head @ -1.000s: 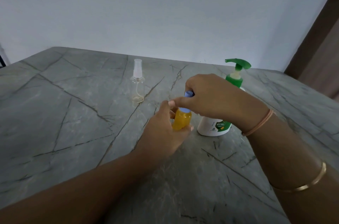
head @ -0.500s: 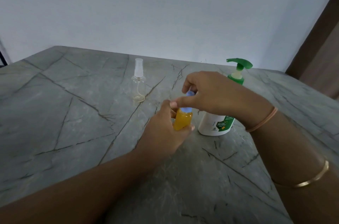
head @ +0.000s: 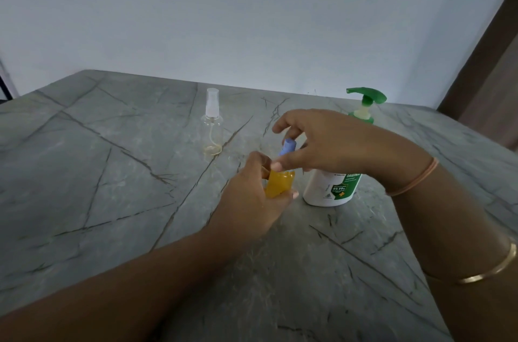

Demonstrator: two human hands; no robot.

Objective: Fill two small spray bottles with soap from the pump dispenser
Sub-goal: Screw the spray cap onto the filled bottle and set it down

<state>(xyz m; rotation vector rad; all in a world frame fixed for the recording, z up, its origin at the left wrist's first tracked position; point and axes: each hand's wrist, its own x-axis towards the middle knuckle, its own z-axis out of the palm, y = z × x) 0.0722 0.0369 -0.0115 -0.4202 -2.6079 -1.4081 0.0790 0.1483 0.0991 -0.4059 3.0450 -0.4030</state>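
Note:
My left hand (head: 252, 201) wraps the body of a small spray bottle (head: 277, 183) filled with orange soap. My right hand (head: 322, 142) pinches its blue spray top (head: 288, 146) between thumb and fingers, just above the bottle's neck. A white pump dispenser (head: 333, 187) with a green pump head (head: 367, 97) stands right behind my right hand, partly hidden by it. A second small spray bottle (head: 212, 128), clear with a clear cap, stands upright farther back on the left, almost empty.
Everything sits on a grey marble table (head: 112, 201) with dark veins. A pale wall runs along its far edge, and a brown door frame (head: 482, 55) rises at the right.
My right hand's fingers have turned on the blue top and spread a little, so more of the top shows. My left hand keeps its hold on the orange bottle.

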